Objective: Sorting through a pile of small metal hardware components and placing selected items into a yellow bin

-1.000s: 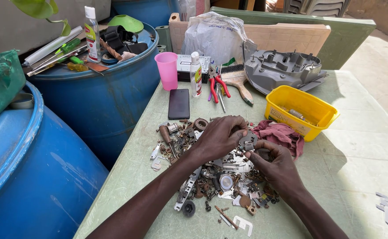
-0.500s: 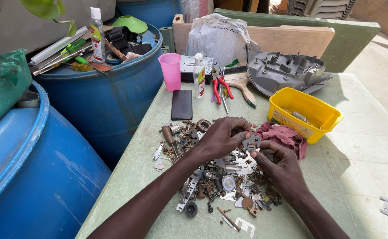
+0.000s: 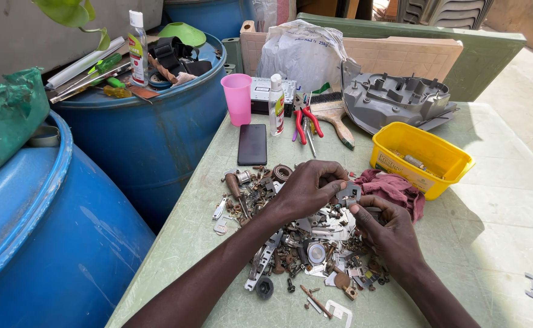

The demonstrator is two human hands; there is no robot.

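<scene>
A heap of small metal scrap parts, screws and brackets lies on the pale green table. Above it my left hand and my right hand meet. Together they pinch a small grey metal part between the fingertips. A crumpled dark red rag lies just beyond my right hand, touching the heap.
A yellow plastic tub stands right of the rag. Behind are a black phone, pink cup, white bottle, red-handled pliers, a brush and a grey moulded housing. Blue drums stand left of the table.
Both hands stay over the heap with the small part between them; the fingers have shifted slightly on it. The camera has drifted a little.
</scene>
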